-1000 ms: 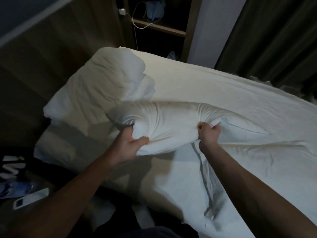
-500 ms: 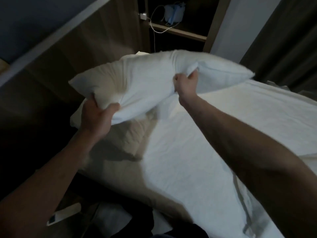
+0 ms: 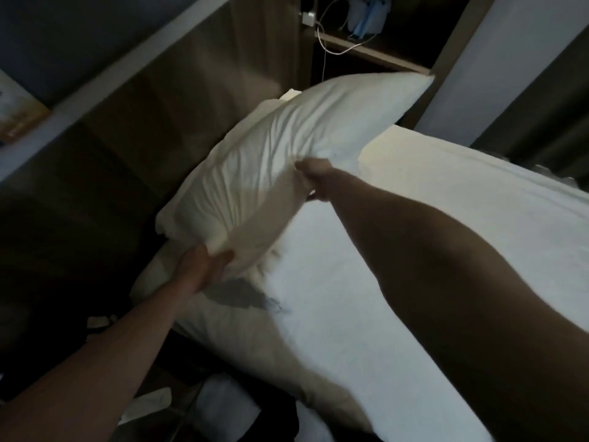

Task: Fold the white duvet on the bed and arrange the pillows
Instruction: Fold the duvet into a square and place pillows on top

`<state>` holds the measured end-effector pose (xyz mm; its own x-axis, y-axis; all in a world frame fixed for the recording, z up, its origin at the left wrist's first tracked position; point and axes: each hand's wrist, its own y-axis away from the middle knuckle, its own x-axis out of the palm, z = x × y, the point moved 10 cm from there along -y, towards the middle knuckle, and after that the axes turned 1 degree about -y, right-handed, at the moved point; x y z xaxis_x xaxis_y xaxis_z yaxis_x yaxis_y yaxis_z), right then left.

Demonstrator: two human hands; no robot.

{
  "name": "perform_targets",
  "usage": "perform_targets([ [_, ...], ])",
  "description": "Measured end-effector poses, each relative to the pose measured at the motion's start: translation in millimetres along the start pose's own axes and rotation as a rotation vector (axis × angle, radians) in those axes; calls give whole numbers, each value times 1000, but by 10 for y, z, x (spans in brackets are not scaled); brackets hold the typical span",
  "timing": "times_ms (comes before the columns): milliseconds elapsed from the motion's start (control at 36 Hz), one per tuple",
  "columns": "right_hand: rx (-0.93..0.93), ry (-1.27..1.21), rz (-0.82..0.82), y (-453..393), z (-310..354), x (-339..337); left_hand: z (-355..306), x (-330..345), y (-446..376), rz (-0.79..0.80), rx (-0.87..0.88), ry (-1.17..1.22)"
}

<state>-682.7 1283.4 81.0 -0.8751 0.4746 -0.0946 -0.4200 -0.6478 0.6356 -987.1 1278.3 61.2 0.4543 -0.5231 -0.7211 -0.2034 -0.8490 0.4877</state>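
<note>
2 hands are seen on 1 pillow [image 3: 287, 161], which is held up off the bed [image 3: 430, 250], tilted, its far corner high toward the shelf [image 3: 366, 49] and its near corner low at the bed's left edge. L hand [image 3: 204, 266] is closed on the low near corner, thumb and fingers pinching the cover. R hand [image 3: 314, 178] is closed on a bunch of cover approx. mid-edge; creases are drawn toward that grip.

Progress, as judged: the pillow step is in hand, not done. The pillow is not yet set down. A 2nd white bulk [image 3: 165, 282] is partly seen under and left of the held pillow at the bed's head end; whether it is a pillow or the folded duvet cannot be told, as most of it is hidden. The sheet area at right is seen lying flat and fairly smooth, w/ no loose duvet spread over it, so the fold is prob. done, but this cannot be confirmed. Left to do, it seems: the pillow is to be placed at the head end, squared up, and any other pillow set beside it.

Writing: none can be read. A framed picture [image 3: 19, 119] at far left is blurred; no text is made out. On the shelf a blue item [image 3: 366, 17] and a white cable [image 3: 331, 43] are seen, w/o legible labels. A plug [image 3: 308, 18] is seen on the wall panel, no brand visible.
</note>
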Motion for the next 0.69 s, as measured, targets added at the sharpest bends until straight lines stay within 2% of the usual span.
perform_targets([
  [56, 73, -126, -58, -117, -276, -24, 144, 127, -48, 43, 40, 10],
  [139, 78, -386, -302, -226, -557, -317, 228, 195, -70, 81, 70, 77],
  [250, -50, -522, -432, -288, -477, -511, 215, 194, -69, 94, 161, 152],
  [333, -194, -585, -387, -187, 58, -408, 38, 109, -72, 35, 243, 191],
  [417, -289, -581, -276, -130, 636, -192, -161, -31, -52, -53, 273, 193],
  [500, -343, -601, -186, -133, 1029, -64, -285, -223, -9, -196, 305, 192],
  [611, -305, -557, -161, -243, 1128, 36, -298, -377, -73, -315, 326, 153],
  [694, -279, -436, -163, -352, 1025, 55, -141, -330, -252, -276, 268, 74],
])
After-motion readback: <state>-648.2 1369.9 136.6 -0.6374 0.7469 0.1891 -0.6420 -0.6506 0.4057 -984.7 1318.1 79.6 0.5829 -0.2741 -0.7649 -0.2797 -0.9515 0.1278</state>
